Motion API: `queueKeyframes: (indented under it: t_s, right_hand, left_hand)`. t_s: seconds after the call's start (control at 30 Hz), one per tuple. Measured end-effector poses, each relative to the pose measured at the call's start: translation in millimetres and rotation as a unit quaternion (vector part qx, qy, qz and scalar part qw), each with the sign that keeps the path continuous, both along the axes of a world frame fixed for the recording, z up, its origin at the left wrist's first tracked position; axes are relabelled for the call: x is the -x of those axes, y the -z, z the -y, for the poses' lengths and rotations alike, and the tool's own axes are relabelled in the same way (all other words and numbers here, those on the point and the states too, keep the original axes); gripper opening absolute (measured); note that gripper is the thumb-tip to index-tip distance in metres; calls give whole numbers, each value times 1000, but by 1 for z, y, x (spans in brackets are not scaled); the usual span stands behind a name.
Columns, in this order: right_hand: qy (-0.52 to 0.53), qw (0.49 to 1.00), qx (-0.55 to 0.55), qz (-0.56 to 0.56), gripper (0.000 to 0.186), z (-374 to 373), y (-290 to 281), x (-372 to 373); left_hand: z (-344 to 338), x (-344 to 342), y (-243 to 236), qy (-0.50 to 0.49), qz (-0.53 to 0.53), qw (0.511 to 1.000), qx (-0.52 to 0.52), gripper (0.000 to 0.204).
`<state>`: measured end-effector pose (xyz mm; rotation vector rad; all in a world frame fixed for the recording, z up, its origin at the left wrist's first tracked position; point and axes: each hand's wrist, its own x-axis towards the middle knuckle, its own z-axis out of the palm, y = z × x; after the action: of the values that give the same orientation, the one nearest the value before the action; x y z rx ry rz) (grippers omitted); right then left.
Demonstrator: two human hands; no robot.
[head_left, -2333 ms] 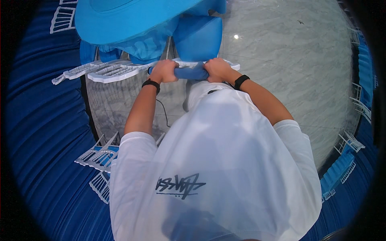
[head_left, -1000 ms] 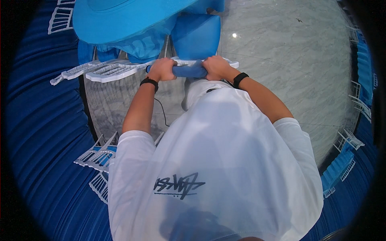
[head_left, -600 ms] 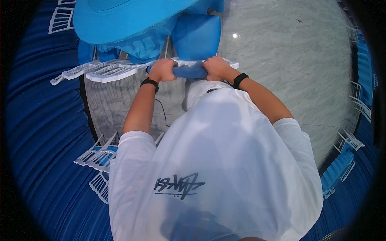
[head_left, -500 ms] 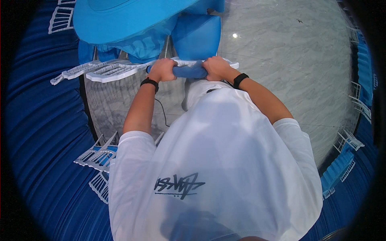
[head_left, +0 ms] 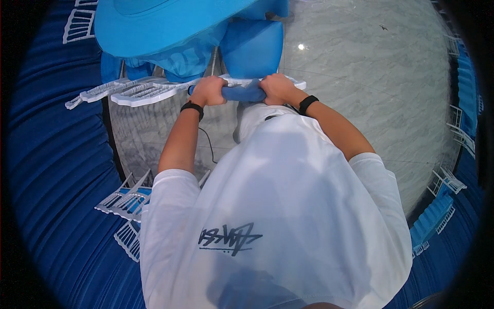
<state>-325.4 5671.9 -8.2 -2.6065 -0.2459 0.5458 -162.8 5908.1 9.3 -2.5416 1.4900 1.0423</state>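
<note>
My left hand (head_left: 208, 90) is closed around the left end of a rolled blue cloth (head_left: 243, 93). Around its right end, my right hand (head_left: 278, 88) is closed too, and the cloth's middle stretch shows between my fists. The roll lies along the top of a white chair back (head_left: 294, 82) in front of me; whether the hands also grip the chair is hidden. Just beyond is the chair's blue seat (head_left: 251, 49). Both wrists have dark bands.
A round table with a bright blue cloth (head_left: 164, 28) stands ahead on the left. Along its near side are more white chairs (head_left: 146, 93). Pale marble-patterned floor (head_left: 360, 92) lies to the right. Dark blue pleated drapes (head_left: 56, 170) line the left; farther chairs (head_left: 126, 201) stand beside them.
</note>
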Motion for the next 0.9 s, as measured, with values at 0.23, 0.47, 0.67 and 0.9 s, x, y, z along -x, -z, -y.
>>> queueKeyframes:
  t_s: [0.23, 0.47, 0.67, 0.9]
  right_hand:
    - [0, 1000, -7, 10, 26, 0, -1, 0]
    - [2, 1000, -5, 8, 26, -1, 1, 1]
    - [3, 1000, -14, 28, 25, 0, -1, 0]
    - [-3, 1000, -1, 18, 25, -1, -5, -1]
  left_hand:
    - [-1, 0, -1, -4, 6, 1000, -13, 60]
    - [-7, 2, 5, -11, 15, 998, 63, 33]
    - [-6, 1, 4, -11, 8, 998, 58, 33]
    - [-7, 2, 2, -10, 15, 998, 55, 33]
